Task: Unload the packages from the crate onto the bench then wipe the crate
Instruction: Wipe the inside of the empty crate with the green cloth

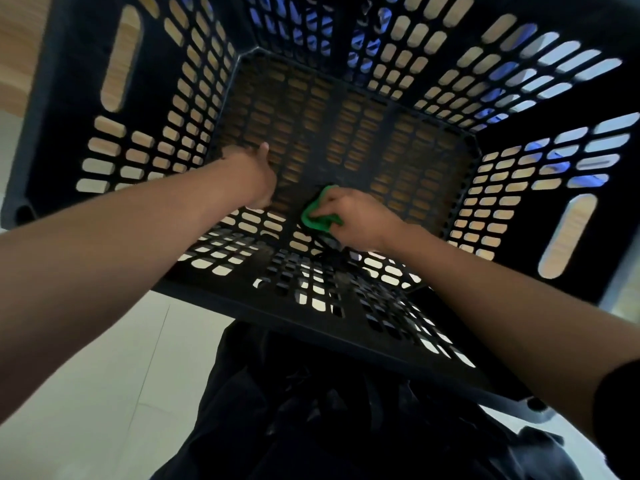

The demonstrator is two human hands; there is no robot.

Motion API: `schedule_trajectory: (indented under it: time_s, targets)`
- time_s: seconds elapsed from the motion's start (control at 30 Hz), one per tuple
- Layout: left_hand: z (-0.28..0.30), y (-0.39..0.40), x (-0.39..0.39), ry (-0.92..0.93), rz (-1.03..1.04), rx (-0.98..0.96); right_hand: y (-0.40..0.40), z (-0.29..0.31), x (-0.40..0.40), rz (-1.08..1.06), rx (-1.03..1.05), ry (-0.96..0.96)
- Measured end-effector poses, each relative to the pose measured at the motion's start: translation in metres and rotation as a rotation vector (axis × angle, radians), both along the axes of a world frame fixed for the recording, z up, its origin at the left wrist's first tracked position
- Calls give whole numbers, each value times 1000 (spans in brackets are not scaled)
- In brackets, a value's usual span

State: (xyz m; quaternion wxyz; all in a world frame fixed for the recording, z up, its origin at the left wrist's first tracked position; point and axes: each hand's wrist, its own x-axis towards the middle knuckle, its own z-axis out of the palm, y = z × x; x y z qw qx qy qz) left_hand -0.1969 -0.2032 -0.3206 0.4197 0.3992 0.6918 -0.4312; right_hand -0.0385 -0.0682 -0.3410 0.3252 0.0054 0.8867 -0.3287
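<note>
We reach into the black slotted plastic crate (346, 327). Our right hand (353, 216) curls its fingers round a crumpled green cloth (317, 216), pressing it on the crate's gridded floor. Our left hand (254, 174) rests flat there, thumb out. No writing is readable.

crate (62, 140) open on top, slotted walls enclosing all four sides

I see pale floor tiles (104, 358) beneath me, with dark trousers (311, 410) rising over them; a strip of wood-grain surface (15, 46) lies beyond the tiles, far left.
</note>
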Motion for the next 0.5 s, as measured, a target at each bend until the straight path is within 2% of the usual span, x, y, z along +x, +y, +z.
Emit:
schedule_trajectory:
  time_s: [0.17, 0.3, 0.5]
  targets:
    - [4, 23, 24, -128, -115, 77, -7, -8, 19, 109, 37, -98]
    - [-8, 29, 40, -146, -50, 8, 3, 1, 34, 208, 143, -206]
    - [-28, 27, 43, -142, 46, 1, 18, -2, 52, 214, 380, -402]
